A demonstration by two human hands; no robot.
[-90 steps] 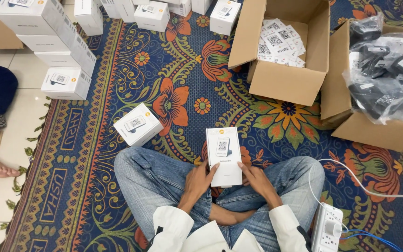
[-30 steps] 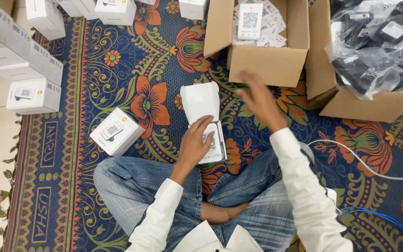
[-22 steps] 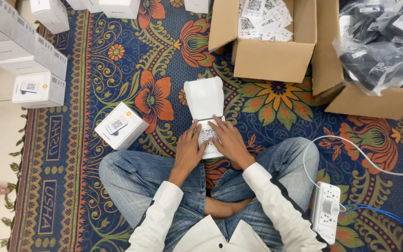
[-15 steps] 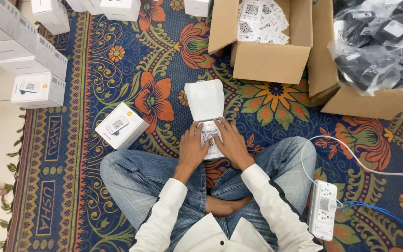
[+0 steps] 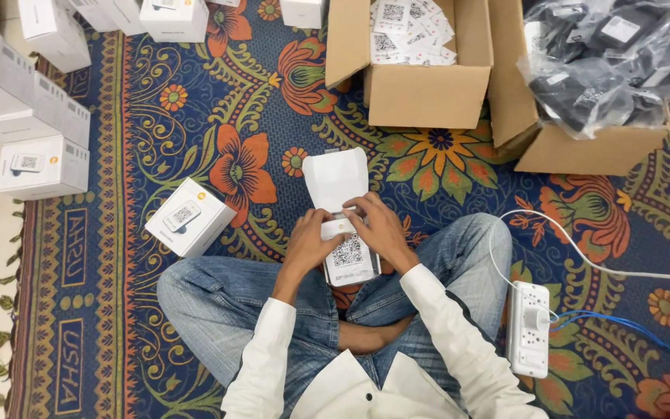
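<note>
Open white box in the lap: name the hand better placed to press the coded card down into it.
Right. The right hand already lies over the card at the box's mouth; the left hand grips its side, steadying it.

cardboard box (image 5: 420,93) of labels, bagged black items (image 5: 606,66), white power strip (image 5: 529,330), floral rug (image 5: 195,124)

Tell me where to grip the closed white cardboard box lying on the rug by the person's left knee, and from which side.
Take the closed white cardboard box across its two long side faces, coming from straight above. It lies flat and skewed on the patterned rug, label face up, with bare rug all round, so both sides look reachable. Its top face is likely too broad to span. Both hands, left hand and right hand, are on another box.
</note>
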